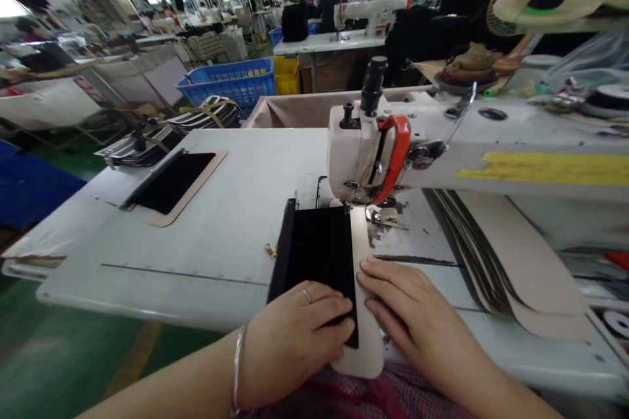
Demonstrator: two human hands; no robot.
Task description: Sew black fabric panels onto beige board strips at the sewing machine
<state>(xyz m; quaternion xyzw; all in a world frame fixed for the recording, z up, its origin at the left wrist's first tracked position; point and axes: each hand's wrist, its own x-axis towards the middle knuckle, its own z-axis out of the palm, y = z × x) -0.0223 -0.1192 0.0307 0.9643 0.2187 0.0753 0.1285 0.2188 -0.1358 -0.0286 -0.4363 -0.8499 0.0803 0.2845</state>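
A beige panel (360, 314) with a black piece (322, 242) on top lies under the presser foot of a white sewing machine (351, 150). Along its left side runs a dark zipper strip, and a gold-coloured zipper pull (270, 250) sticks out there. My left hand (299, 334), with a ring and a bangle, rests on the lower part of the black piece, fingers lying over it and slightly bent. My right hand (407, 308) lies flat along the beige right margin, fingers stretched out. Both hands are on the near side of the needle area, apart from each other.
A similar black-and-beige piece (177, 186) lies on the left of the table (221, 222). Stacked beige panels (515, 255) sit under the machine arm. Tied bundles (147, 141) lie at the far left edge. Behind stand a blue basket (236, 82) and another sewing machine (373, 13).
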